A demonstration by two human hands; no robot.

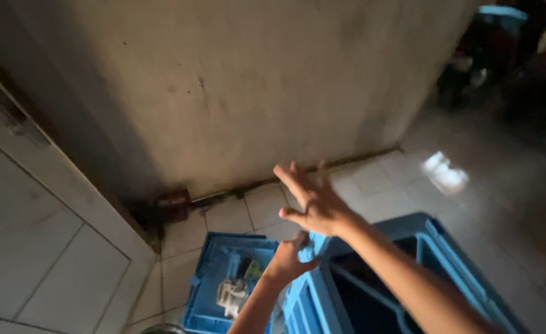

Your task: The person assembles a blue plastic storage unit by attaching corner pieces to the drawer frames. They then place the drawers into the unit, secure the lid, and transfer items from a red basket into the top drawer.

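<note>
A big blue crate (409, 284) sits closest, right under both arms, and it looks dark inside. The left hand (288, 260) grips the top corner of this crate, with its fingers curled over the edge. The right hand (313, 201) is just above the left hand, held up in the air with all fingers spread wide and holding nothing. Left of the hands, a flatter blue tray (208, 291) lies on the tiled floor (378, 179). Small white and dark things (233, 291) lie in it, too blurry to tell.
</note>
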